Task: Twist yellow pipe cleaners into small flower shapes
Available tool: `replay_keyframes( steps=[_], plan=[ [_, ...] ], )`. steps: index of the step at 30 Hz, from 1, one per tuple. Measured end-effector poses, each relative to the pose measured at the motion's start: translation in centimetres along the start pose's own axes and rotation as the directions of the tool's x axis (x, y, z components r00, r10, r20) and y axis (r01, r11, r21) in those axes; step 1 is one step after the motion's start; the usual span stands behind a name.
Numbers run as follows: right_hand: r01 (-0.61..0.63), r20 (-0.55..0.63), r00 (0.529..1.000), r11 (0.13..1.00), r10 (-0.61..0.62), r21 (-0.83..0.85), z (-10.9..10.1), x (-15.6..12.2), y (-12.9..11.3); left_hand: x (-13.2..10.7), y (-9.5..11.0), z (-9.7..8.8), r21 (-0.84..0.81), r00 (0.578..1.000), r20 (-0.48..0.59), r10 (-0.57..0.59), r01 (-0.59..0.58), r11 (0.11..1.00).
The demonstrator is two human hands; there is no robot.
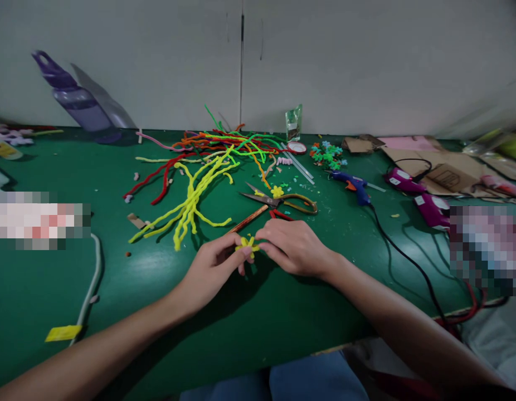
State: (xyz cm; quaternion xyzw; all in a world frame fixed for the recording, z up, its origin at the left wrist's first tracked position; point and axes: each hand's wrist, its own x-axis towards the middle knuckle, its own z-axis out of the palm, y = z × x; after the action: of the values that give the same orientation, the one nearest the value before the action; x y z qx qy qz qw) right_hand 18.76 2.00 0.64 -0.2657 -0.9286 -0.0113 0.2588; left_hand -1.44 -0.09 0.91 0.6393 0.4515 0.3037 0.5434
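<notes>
Between my two hands, above the green table [157, 301], is a small yellow pipe-cleaner flower [248, 245] with several short petals. My left hand [216, 257] pinches it between thumb and fingers. My right hand [295, 245] has its fingertips closed at the flower's right side, on a petal. Just beyond my hands lie scissors [278, 201] with worn yellowish handles, blades spread and pointing left. A second yellow flower [277, 191] rests against them. A brown stick [250, 218] runs from the scissors toward my left hand. Yellow pipe cleaners [191, 200] lie loosely bunched to the left.
Behind is a heap of coloured pipe cleaners [228, 140]. To the right lie a blue glue gun [354, 185] with a black cord, green-and-blue small flowers [328, 155], magenta devices [402, 181] and cardboard [446, 167]. A purple bottle [80, 106] stands at the back left, near the wall.
</notes>
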Motion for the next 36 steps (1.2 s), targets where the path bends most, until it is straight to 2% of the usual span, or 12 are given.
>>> replay_keyframes(
  steps=[4,8,12,15,17,19,21,23,30,36],
  plan=[
    [0.045,0.049,0.998,0.999,-0.046,0.027,-0.1,-0.2,0.0,0.1,0.3,0.0,-0.014,1.0,0.003,-0.025,0.025,1.0],
    [0.079,0.021,0.997,0.997,-0.079,0.019,0.1,-0.5,0.1,0.1,0.4,0.1,-0.051,0.999,0.006,-0.041,0.041,0.998],
    [0.037,-0.067,0.997,0.993,-0.03,0.112,0.8,-0.6,-0.1,-0.1,0.0,0.2,-0.187,1.0,0.004,-0.019,0.019,0.982],
    [-0.02,-0.119,0.991,0.96,0.056,0.28,1.0,-0.4,-0.4,-0.3,-0.2,0.2,-0.223,1.0,-0.002,-0.001,0.001,0.975],
    [-0.123,-0.082,0.983,0.912,0.167,0.391,0.8,-0.2,-0.6,-0.4,-0.2,0.1,-0.174,0.999,-0.034,0.007,-0.013,0.985],
    [-0.244,0.022,0.965,0.862,0.262,0.444,0.5,0.0,-0.8,-0.5,-0.2,0.1,-0.083,0.997,-0.075,0.027,-0.033,0.996],
    [-0.307,0.134,0.952,0.836,0.277,0.455,0.3,0.2,-0.9,-0.5,-0.2,0.0,0.008,0.994,-0.093,0.05,-0.05,0.999],
    [-0.316,0.2,0.947,0.824,0.25,0.469,0.3,0.4,-1.2,-0.6,-0.3,0.1,0.067,0.994,-0.086,0.066,-0.06,0.996],
    [-0.415,0.274,0.909,0.727,0.313,0.548,0.7,0.6,-2.1,-0.9,-0.5,0.4,0.205,0.98,-0.136,0.149,-0.119,0.971],
    [-0.45,0.294,0.893,0.645,0.341,0.618,0.7,0.7,-2.6,-1.0,-0.6,0.4,0.224,0.967,-0.15,0.208,-0.172,0.959]
  ],
)
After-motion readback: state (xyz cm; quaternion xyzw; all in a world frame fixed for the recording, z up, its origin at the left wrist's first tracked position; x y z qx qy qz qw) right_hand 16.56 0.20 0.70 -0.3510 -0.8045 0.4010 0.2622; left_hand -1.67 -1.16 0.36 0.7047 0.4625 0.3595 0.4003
